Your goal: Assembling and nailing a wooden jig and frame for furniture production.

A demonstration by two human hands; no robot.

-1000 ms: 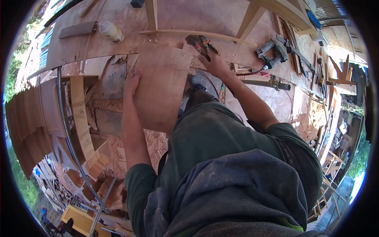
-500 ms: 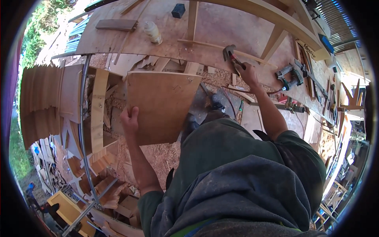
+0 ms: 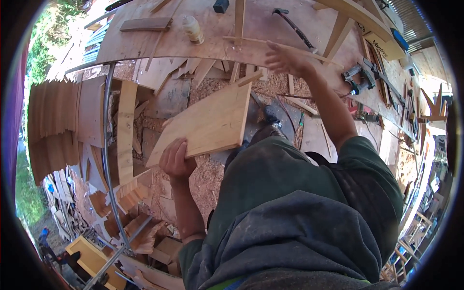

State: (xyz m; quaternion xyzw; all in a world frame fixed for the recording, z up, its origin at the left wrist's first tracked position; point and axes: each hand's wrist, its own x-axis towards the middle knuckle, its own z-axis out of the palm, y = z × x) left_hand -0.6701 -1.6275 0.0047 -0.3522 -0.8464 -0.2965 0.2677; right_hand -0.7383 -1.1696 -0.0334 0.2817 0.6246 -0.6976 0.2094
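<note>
My left hand [image 3: 178,158] grips a flat wooden panel [image 3: 208,121] by its near left edge, with the fingers curled around it. The panel is held tilted over the sawdust-covered floor, and a short light strip of wood [image 3: 251,78] shows at its far corner. Empty, my right hand [image 3: 287,60] is raised near the front edge of the workbench [image 3: 263,29], its fingers spread. Beyond that hand a claw hammer [image 3: 296,31] with a dark handle lies on the bench.
On the bench are a clear bottle [image 3: 193,30], a brown board [image 3: 146,24], a dark block [image 3: 221,6] and a nail gun [image 3: 357,79]. A wooden frame [image 3: 338,36] stands at the far right. Left, a metal pipe [image 3: 105,121] runs past stacked wavy-edged boards [image 3: 53,140].
My right hand has let go of the hammer, which now lies farther back on the bench. My left hand has turned and tilted the panel, raising its near edge.
</note>
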